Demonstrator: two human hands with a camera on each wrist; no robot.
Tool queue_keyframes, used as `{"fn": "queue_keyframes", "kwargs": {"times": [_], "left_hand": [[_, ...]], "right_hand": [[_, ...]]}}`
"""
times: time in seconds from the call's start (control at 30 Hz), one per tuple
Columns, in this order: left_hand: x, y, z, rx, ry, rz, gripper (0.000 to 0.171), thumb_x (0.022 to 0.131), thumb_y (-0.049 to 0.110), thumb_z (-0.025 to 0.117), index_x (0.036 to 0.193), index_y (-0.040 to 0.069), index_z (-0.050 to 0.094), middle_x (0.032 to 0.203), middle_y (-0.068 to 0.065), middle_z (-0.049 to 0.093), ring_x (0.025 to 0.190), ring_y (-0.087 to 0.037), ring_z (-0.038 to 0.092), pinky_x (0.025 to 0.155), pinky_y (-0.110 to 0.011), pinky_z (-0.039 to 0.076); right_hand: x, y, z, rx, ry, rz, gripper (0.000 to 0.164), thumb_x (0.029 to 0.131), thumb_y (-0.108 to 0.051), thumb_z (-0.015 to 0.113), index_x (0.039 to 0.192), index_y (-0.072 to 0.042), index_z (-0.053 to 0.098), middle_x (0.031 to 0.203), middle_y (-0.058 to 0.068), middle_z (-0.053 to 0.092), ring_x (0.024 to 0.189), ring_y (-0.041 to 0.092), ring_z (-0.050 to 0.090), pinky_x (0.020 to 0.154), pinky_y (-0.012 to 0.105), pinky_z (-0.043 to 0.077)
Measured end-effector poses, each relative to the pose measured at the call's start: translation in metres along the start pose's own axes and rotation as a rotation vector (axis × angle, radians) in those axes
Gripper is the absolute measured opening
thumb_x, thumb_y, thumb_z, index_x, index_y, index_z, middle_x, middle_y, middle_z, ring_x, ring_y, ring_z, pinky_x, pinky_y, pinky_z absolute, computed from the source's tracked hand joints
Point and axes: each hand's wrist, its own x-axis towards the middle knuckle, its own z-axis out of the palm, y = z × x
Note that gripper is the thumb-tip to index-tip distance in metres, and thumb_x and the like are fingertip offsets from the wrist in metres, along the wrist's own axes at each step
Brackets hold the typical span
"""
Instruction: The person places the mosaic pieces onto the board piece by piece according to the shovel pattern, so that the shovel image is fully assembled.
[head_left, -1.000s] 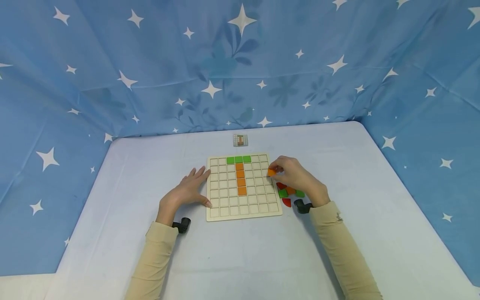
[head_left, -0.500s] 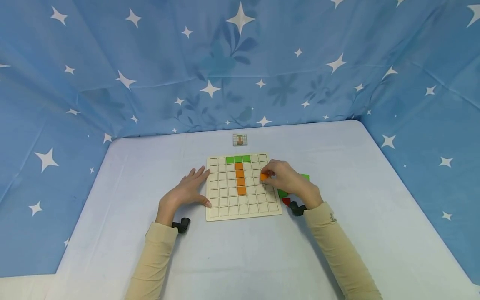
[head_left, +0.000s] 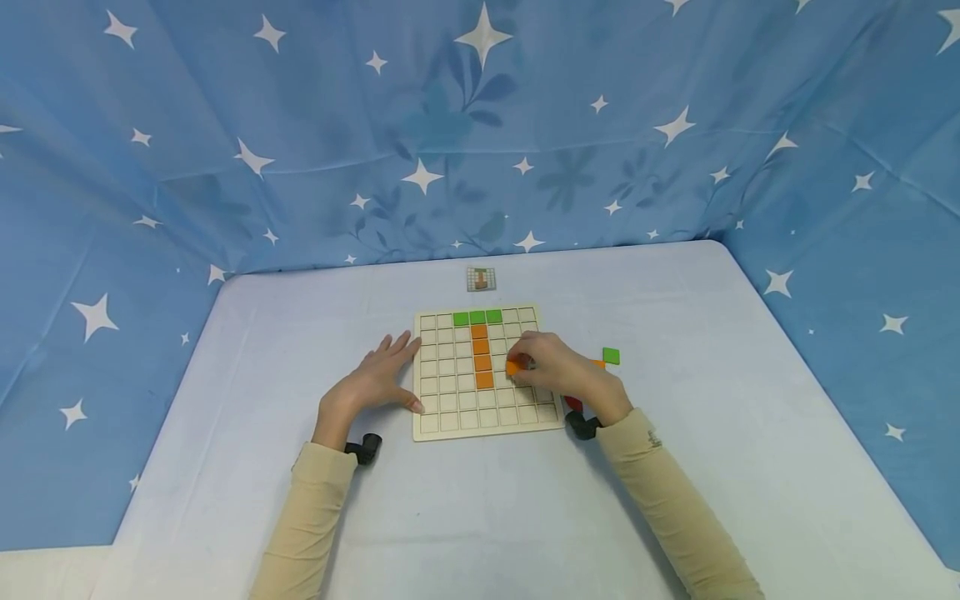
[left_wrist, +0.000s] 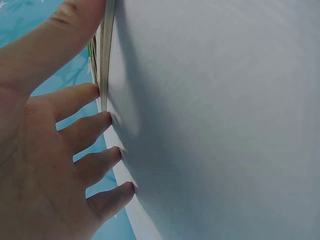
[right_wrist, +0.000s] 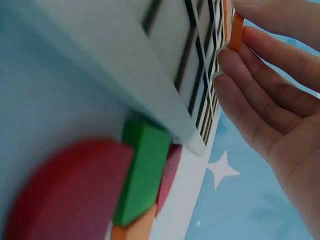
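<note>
Fabric (head_left: pixel 352 117) in blue with pale stars hung behind and to both sides of the white-covered worktop (head_left: pixel 480 517). A pale gridded board (head_left: pixel 448 383) lay on it, between two hands. The left hand (head_left: pixel 378 382) had its grip spread, thumb and index fingertip at the board's left edge. With so light a brace, a hard press from the other side could have slid or turned the board. The right hand (head_left: pixel 555 364) was over the right part of the grid, its grip pinching a tile between thumb and fingertips.

Four orange tiles (head_left: pixel 481 347) stood in a column in the grid, topped by a row of three green tiles (head_left: pixel 477 317); a careless knuckle could have nudged either set. Beyond the board was a small patterned card (head_left: pixel 481 280). By its right edge lay a red piece (right_wrist: pixel 70 195), a green block (right_wrist: pixel 145 170) and an orange piece (right_wrist: pixel 137 227), low enough for the wrist to brush and scatter.

The held tile (head_left: pixel 513 367) was just right of the orange column, near its lower end; whether it touched the grid could not be told. Pinched at its edges, it could have slipped or seated crookedly if tilted.
</note>
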Motion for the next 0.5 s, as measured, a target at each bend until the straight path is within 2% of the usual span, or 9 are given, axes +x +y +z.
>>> {"fn": "queue_keyframes", "kwargs": {"times": [0.2, 0.5], "left_hand": [[0.000, 0.002, -0.002, 0.003, -0.003, 0.003, 0.116, 0.076, 0.029, 0.091, 0.165, 0.007, 0.021, 0.173, -0.018, 0.007, 0.159, -0.043, -0.002, 0.129, -0.060, 0.003], [0.000, 0.002, -0.003, -0.001, -0.004, 0.007, 0.116, 0.076, 0.029, 0.091, 0.165, 0.007, 0.021, 0.173, -0.017, 0.007, 0.159, -0.043, -0.002, 0.129, -0.060, 0.003]], "right_hand": [[0.003, -0.007, 0.009, -0.049, 0.002, -0.072, 0.019, 0.089, -0.011, 0.080, 0.105, -0.001, 0.076, 0.097, 0.006, 0.068, 0.085, 0.015, 0.055, 0.075, 0.027, 0.051], [0.003, -0.012, 0.013, -0.051, -0.001, -0.037, 0.020, 0.089, -0.010, 0.080, 0.107, -0.002, 0.076, 0.097, 0.003, 0.064, 0.082, 0.013, 0.054, 0.074, 0.025, 0.052]]}}
